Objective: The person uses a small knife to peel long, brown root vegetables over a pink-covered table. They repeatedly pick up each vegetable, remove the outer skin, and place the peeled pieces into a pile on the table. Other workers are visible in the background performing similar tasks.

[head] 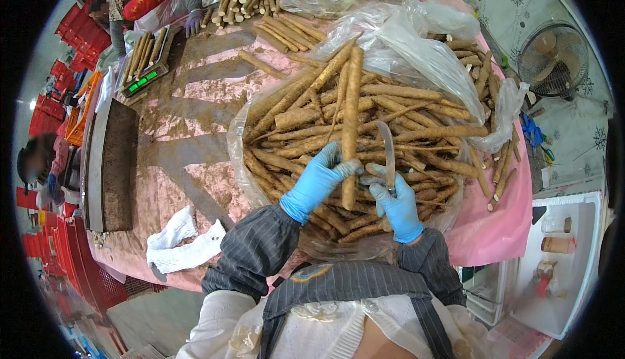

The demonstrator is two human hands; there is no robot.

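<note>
My left hand (320,175), in a blue glove, grips a long brown yam root (352,114) near its lower end, holding it upright over a heap. My right hand (398,205), also gloved in blue, holds a knife (388,151) with a curved metal blade pointing up, just right of the root. Blade and root are apart. Beneath both hands, many long roots (415,134) with thin rootlets lie in a large opened clear plastic bag (235,149). The knife's handle is mostly hidden in my right fingers.
White cloth sleeves (188,241) and a metal trough (110,163) lie left on the soil-strewn pink table cover (210,183). Farther off are a scale (146,78) bearing roots, stacked cut roots (249,0) and a co-worker's gloved hand (194,23). A fan (554,58) stands right.
</note>
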